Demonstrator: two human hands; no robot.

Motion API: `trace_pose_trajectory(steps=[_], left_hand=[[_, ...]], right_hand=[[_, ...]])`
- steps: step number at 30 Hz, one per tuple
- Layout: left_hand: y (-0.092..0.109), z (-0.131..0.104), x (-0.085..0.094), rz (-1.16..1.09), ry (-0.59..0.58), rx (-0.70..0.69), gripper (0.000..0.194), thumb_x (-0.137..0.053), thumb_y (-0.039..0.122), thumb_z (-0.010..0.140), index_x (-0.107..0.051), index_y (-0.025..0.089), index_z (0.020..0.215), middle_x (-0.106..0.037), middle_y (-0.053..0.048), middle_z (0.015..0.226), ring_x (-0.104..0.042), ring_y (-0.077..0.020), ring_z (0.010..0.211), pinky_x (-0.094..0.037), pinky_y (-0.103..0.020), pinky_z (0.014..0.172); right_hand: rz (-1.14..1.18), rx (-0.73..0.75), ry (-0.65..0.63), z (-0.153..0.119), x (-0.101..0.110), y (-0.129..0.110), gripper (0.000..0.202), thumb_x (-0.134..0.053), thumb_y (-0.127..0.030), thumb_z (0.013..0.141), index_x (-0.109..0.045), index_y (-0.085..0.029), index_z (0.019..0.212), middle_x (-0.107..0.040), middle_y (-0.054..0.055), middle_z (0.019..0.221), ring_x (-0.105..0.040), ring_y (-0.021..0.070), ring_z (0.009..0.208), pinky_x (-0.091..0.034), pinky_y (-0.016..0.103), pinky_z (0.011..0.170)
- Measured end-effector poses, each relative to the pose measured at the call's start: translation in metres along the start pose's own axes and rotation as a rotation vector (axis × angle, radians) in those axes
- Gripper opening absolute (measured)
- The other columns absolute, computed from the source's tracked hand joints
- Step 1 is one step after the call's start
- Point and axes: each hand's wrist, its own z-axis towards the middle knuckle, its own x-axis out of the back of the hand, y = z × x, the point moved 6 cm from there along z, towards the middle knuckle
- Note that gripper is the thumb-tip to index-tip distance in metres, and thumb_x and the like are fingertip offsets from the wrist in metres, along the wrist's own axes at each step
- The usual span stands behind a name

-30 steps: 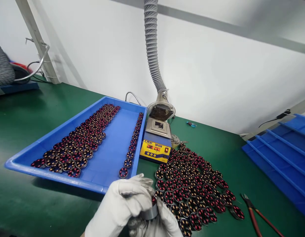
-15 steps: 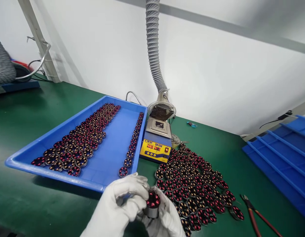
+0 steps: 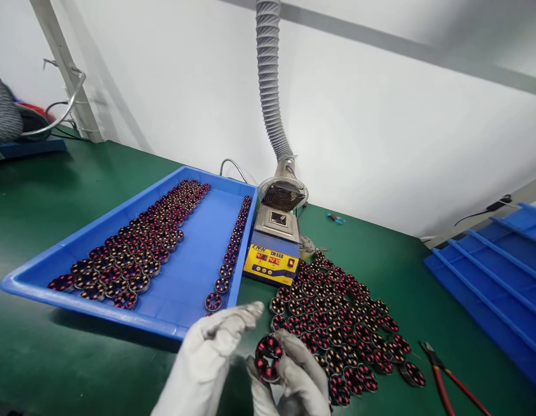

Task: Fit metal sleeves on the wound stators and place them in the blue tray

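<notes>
My right hand point(image 3: 300, 370), in a white glove, grips a ring-shaped motor stator point(image 3: 268, 359) with red windings; its open ring faces up toward me. To its left my left hand point(image 3: 218, 341), gloved too, is apart from the stator, fingers stretched toward the right, with nothing seen in them. Part of the left fingers is hidden from this angle. Many similar stators point(image 3: 337, 329) with red or copper-coloured windings lie packed on the green table point(image 3: 233, 393) just right of my right hand. A blue tray point(image 3: 194, 254) holds more of them in a broad block and a single row.
Behind my hands stands a yellow and blue solder pot point(image 3: 270, 263) with lit red digits, under a fume hood point(image 3: 283, 193) on a grey flexible duct point(image 3: 270, 86). Red-handled cutters point(image 3: 443, 370) lie at the right. Blue ribbed trays point(image 3: 493, 271) stand at the right edge.
My left hand has let go of the stator and moved slightly away. The right hand has turned the stator so its ring faces me. The view has shifted slightly.
</notes>
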Motion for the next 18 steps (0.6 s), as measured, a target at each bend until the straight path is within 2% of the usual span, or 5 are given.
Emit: trace_pose_trajectory(steps=[2,6,9,13,18], left_hand=[[0.006,0.002,0.006,0.049,0.047,-0.027,0.028,-0.077,0.039,0.061,-0.073,0.021,0.083,-0.068,-0.008,0.096,-0.063,-0.0225,0.092,-0.051,-0.024,0.079],[-0.006,0.004,0.003,0.277,-0.081,0.103,0.022,-0.073,0.018,0.06,-0.072,0.018,0.082,-0.069,-0.006,0.079,-0.064,-0.0187,0.069,-0.052,-0.021,0.059],[-0.008,0.001,0.012,0.276,0.068,0.016,0.008,-0.073,0.015,0.057,-0.068,0.015,0.064,-0.067,-0.004,0.071,-0.062,-0.0176,0.067,-0.052,-0.021,0.063],[-0.005,-0.007,0.025,0.165,0.223,-0.056,0.017,-0.074,0.023,0.062,-0.069,0.019,0.078,-0.068,-0.003,0.088,-0.062,-0.0205,0.09,-0.05,-0.024,0.081],[0.0,-0.004,0.006,0.304,0.031,0.109,0.032,-0.076,0.029,0.06,-0.07,0.018,0.09,-0.067,-0.007,0.097,-0.063,-0.0227,0.086,-0.053,-0.025,0.071]], right_hand=[[0.003,-0.007,0.018,-0.001,0.003,0.005,0.053,-0.063,-0.001,0.068,-0.056,-0.034,0.109,-0.056,0.002,0.114,-0.055,0.0192,0.104,-0.052,0.031,0.079],[-0.028,0.013,-0.001,-0.011,0.006,0.012,0.053,-0.063,-0.003,0.067,-0.054,-0.033,0.11,-0.057,0.002,0.117,-0.053,0.0226,0.107,-0.045,0.043,0.091],[0.004,0.015,-0.053,-0.016,0.006,0.015,0.054,-0.062,-0.004,0.068,-0.053,-0.033,0.112,-0.058,0.003,0.117,-0.054,0.0238,0.105,-0.046,0.046,0.09],[0.017,-0.016,-0.099,-0.016,0.006,0.016,0.059,-0.066,-0.002,0.065,-0.053,-0.035,0.112,-0.058,0.003,0.117,-0.052,0.0248,0.11,-0.044,0.049,0.093],[0.05,-0.025,-0.066,-0.016,0.007,0.013,0.051,-0.064,-0.008,0.068,-0.054,-0.035,0.111,-0.059,0.002,0.117,-0.055,0.0248,0.107,-0.044,0.049,0.093]])
